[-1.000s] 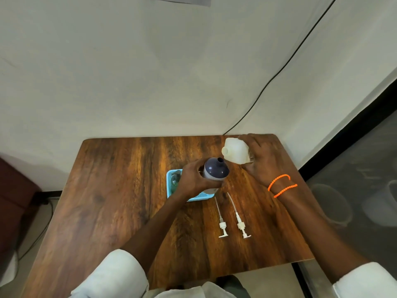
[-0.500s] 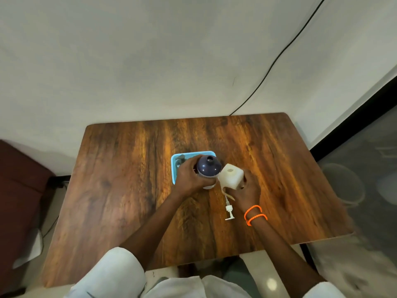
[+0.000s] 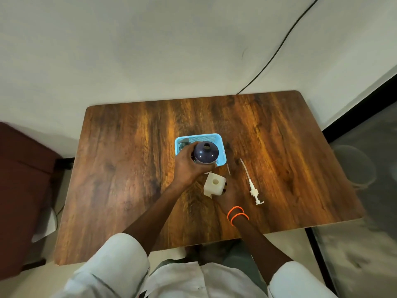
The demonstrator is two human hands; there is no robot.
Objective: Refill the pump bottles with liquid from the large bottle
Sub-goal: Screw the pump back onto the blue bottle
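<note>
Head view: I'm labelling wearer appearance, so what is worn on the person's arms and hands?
Both hands, left hand and right hand, are bare, without gloves or rings that I can see. Pale, whitish sleeves are pushed up to about the elbows on both arms. The right wrist carries two thin orange beaded bands.

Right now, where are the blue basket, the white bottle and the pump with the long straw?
blue basket (image 3: 211, 137), head view, far rim.
white bottle (image 3: 214, 184), head view, top.
pump (image 3: 253, 192), head view, collar.
</note>
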